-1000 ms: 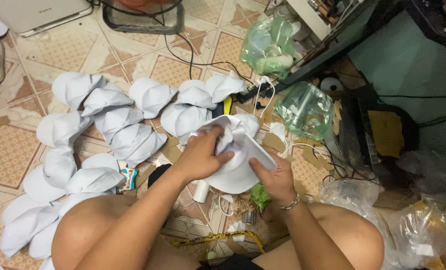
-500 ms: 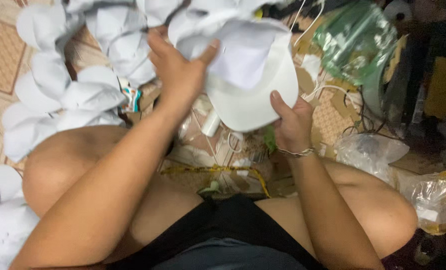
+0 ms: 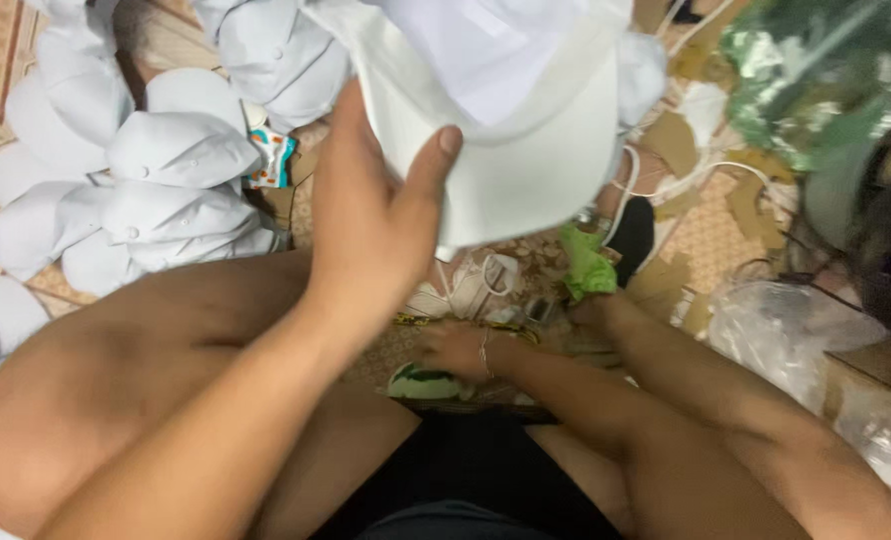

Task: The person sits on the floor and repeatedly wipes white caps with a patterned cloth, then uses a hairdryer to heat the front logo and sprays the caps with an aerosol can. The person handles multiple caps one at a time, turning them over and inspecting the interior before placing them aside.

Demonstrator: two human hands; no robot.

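The left hand (image 3: 376, 215) pinches the white cap (image 3: 526, 150) alone above the floor clutter; it could slip. The right hand (image 3: 456, 350), below the cap, reaches down, grip unclear.

Dim warm indoor light, soft shadows; motion blur esp. top right, white cap (image 3: 526, 150) slightly overexposed.

A small snack wrapper (image 3: 269, 160) — white with orange, teal and red patches — is lying on the floor at ten o'clock, just beside the white caps (image 3: 171, 180). At one to two o'clock a clear plastic bag (image 3: 816, 70) holding green contents is resting. Clear, crumpled plastic bags (image 3: 791, 335) are lying at four o'clock — contents unclear.
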